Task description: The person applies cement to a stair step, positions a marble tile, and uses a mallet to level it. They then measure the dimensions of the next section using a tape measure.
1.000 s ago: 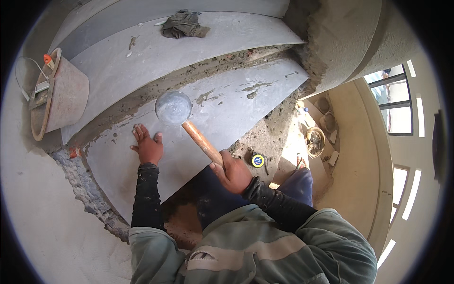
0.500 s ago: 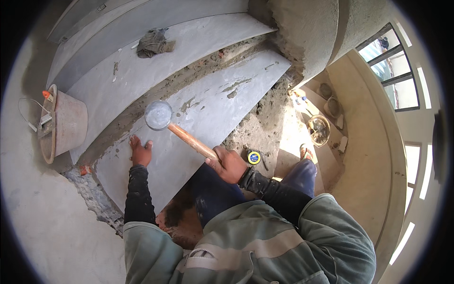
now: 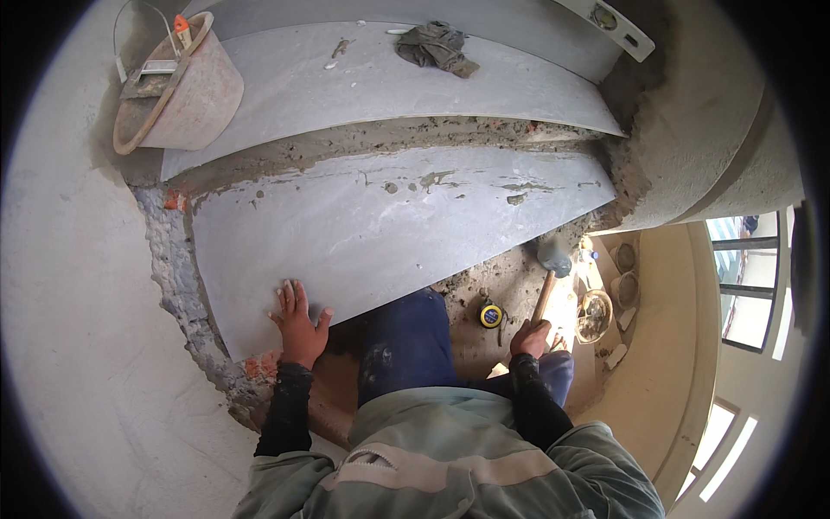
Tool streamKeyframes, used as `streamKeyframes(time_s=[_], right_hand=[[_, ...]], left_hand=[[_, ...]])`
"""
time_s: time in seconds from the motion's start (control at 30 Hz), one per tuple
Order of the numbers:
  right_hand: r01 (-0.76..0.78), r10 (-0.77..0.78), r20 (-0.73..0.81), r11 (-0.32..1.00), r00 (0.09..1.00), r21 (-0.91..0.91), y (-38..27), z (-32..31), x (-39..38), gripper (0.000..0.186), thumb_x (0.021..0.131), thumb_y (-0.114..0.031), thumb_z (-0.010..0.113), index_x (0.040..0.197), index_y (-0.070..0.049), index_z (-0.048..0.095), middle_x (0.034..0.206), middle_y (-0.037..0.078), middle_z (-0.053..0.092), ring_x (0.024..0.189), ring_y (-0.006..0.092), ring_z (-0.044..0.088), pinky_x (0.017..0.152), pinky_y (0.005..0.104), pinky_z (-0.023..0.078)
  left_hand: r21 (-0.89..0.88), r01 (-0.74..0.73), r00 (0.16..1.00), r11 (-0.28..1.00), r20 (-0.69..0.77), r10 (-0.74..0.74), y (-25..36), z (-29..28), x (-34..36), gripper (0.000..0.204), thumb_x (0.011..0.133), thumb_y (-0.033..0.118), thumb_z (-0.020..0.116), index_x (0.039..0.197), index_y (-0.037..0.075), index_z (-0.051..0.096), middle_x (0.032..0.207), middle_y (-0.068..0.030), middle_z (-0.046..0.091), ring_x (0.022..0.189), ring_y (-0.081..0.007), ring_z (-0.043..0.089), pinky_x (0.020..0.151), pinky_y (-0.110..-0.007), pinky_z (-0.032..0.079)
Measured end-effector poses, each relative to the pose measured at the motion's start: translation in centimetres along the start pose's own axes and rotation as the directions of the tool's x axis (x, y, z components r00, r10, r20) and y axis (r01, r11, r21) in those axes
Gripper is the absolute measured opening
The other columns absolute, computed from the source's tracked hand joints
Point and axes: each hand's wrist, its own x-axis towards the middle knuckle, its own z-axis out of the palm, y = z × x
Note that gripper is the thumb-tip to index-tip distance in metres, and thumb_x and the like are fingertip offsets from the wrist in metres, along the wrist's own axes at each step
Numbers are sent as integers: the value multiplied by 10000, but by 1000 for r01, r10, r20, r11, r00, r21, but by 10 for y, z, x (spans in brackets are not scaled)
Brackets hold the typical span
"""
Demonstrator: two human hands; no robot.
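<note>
My left hand (image 3: 300, 327) lies with fingers spread on the near left part of a large grey tile (image 3: 346, 251), which is smeared with mortar along its far side. Wrapped round the wooden handle of a mallet (image 3: 544, 298), my right hand (image 3: 529, 338) is off to the right, past the tile's edge. The mallet's rounded grey head (image 3: 554, 258) points away from me and looks blurred. Between my knee and the mallet, a yellow and dark tape measure (image 3: 491, 315) rests on the rough mortar bed.
On the step above lie a dirty grey rag (image 3: 437, 48) and, at left, a tilted bucket (image 3: 192, 95) with an orange-handled tool. A spirit level (image 3: 610, 28) is at the top right. A mortar-filled basin (image 3: 595, 317) stands at right, beside the curved wall (image 3: 670, 320).
The mallet has swung from above the tile to the right, beyond its edge. My left hand has moved from the tile's far left side to its near edge. The view has turned.
</note>
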Motion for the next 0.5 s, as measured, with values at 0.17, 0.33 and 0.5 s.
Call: streamKeyframes(time_s=[0.17, 0.33, 0.5], right_hand=[[151, -135, 73, 938, 988, -311, 18, 28, 27, 499, 924, -251, 645, 1284, 42, 462, 1275, 275, 486, 1201, 461, 489, 997, 505, 425], [580, -400, 529, 782, 748, -229, -27, 0, -5, 840, 838, -468, 746, 1428, 38, 427, 1355, 264, 472, 1298, 456, 432, 1078, 541, 374], [657, -478, 508, 708, 716, -260, 11, 40, 1, 1007, 772, -505, 814, 1470, 61, 359, 1382, 307, 445, 1320, 468, 417, 1122, 532, 352]], left_hand=[[-11, -68, 998, 998, -9, 68, 11, -6, -37, 807, 985, 545, 547, 1548, 6, 339, 1631, -247, 256, 1521, -451, 197, 1143, -742, 167], [-381, -321, 939, 867, -11, 343, 34, -32, -78, 629, 994, 495, 576, 1421, 34, 546, 1501, -190, 477, 1393, -373, 440, 1136, -529, 364], [-383, -400, 909, 833, -52, 413, 67, -6, -106, 525, 976, 489, 619, 1345, 116, 637, 1302, -90, 646, 1212, -285, 603, 994, -442, 495]])
